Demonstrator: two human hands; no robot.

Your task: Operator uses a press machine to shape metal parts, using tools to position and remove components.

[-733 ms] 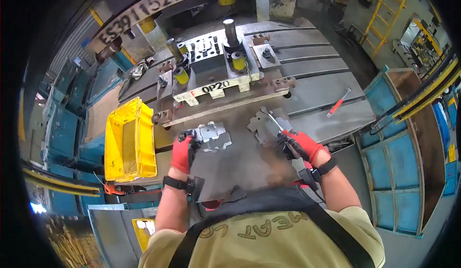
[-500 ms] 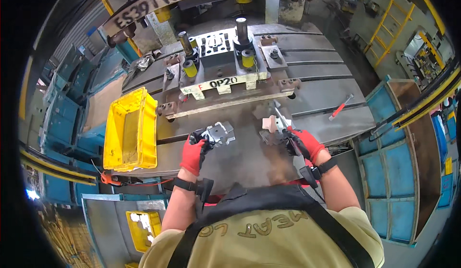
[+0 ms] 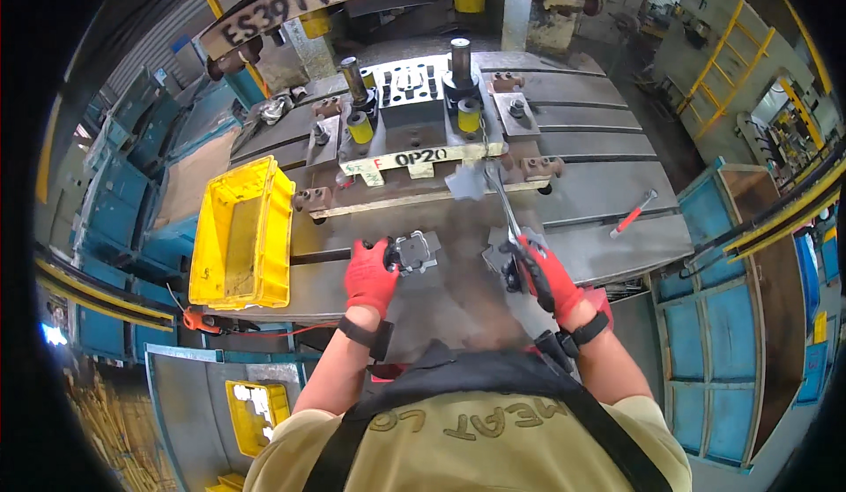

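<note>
My right hand point(image 3: 548, 279), in a red and black glove, is closed around long-handled tongs point(image 3: 502, 194) that point away from me. At the tongs' far tip a flat grey metal piece point(image 3: 465, 183), blurred, hangs in front of the die point(image 3: 419, 122). My left hand point(image 3: 370, 279), gloved alike, has its fingers apart at the left edge of a stamped metal part point(image 3: 416, 252) lying on the press bed. Beside my right hand's fingertips lie more flat metal pieces point(image 3: 499, 254), partly hidden by the hand and tongs.
A yellow crate point(image 3: 284, 263) stands on the bed's left side. A red-handled tool point(image 3: 629, 219) lies to the right. The die has two upright guide posts point(image 3: 460, 64) and yellow cylinders point(image 3: 469, 120). Blue bins point(image 3: 714, 316) flank the right side.
The tongs have swung forward toward the die with a metal piece at their tip. My left hand's fingers have loosened from the stamped part, which now lies flat.
</note>
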